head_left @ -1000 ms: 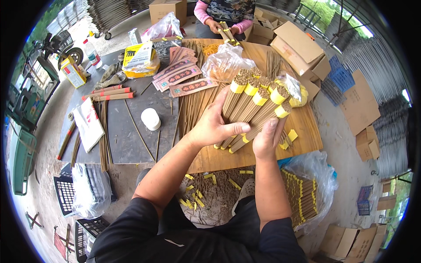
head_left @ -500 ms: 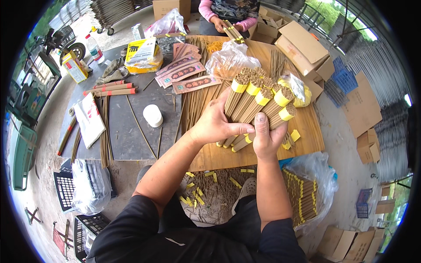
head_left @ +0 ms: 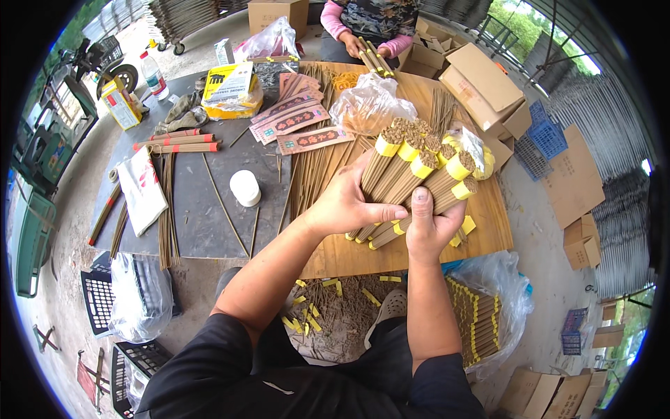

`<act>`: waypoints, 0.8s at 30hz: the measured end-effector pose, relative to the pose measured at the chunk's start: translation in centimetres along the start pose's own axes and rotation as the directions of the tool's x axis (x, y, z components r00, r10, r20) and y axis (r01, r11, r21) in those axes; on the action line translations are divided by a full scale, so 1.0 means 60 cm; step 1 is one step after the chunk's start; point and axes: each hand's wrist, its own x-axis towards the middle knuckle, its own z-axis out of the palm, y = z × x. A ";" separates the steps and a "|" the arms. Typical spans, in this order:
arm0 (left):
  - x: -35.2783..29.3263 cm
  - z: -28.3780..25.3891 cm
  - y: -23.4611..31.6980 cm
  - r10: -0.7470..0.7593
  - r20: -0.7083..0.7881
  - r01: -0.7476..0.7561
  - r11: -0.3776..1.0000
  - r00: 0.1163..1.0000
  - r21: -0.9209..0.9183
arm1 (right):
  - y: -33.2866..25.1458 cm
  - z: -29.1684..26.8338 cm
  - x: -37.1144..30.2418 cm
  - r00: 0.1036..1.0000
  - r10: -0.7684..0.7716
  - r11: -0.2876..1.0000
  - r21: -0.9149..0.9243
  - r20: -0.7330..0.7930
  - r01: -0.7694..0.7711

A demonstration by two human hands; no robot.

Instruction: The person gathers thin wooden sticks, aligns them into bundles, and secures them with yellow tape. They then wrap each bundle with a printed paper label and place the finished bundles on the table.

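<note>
Several brown incense stick bundles (head_left: 394,170), each wrapped with yellow paper bands, are gathered in my two hands above the wooden table. My left hand (head_left: 347,201) is wrapped round their left side, its thumb lying across the front. On the right, my right hand (head_left: 434,227) grips the same cluster, thumb pointing up against the sticks. The bundles lean, with their banded ends up and away from me. My fingers behind them are hidden. Just beyond is a clear plastic bag (head_left: 370,105), and loose incense sticks (head_left: 314,178) lie left of the bundles.
Printed paper labels (head_left: 300,120), a white round container (head_left: 245,188) and a yellow box (head_left: 229,91) are on the table (head_left: 335,255). Across it, a person's hands (head_left: 354,46) hold similar bundles. A plastic-lined container (head_left: 515,279) of bundles stands at right; cardboard boxes (head_left: 481,77) stand beyond.
The view has shifted slightly, and the cluster sits a little lower and to the right in the picture. Both hands keep their hold on it.
</note>
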 end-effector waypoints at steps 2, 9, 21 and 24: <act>-0.001 0.001 0.006 -0.012 0.003 0.012 1.000 1.000 -0.004 | 0.000 -0.007 -0.002 0.999 0.029 0.999 -0.017 0.030 -0.028; -0.007 -0.005 0.001 -0.054 -0.014 0.053 0.997 0.998 -0.049 | 0.000 -0.007 0.012 0.994 0.103 0.994 0.028 0.027 -0.103; -0.009 -0.001 0.017 -0.086 0.026 0.087 0.996 0.996 -0.006 | -0.006 0.000 0.019 1.000 0.029 0.998 0.050 -0.004 -0.029; -0.005 -0.002 0.006 -0.088 0.010 0.088 0.996 0.996 -0.003 | 0.005 -0.006 0.015 0.995 0.094 0.995 0.028 0.041 -0.095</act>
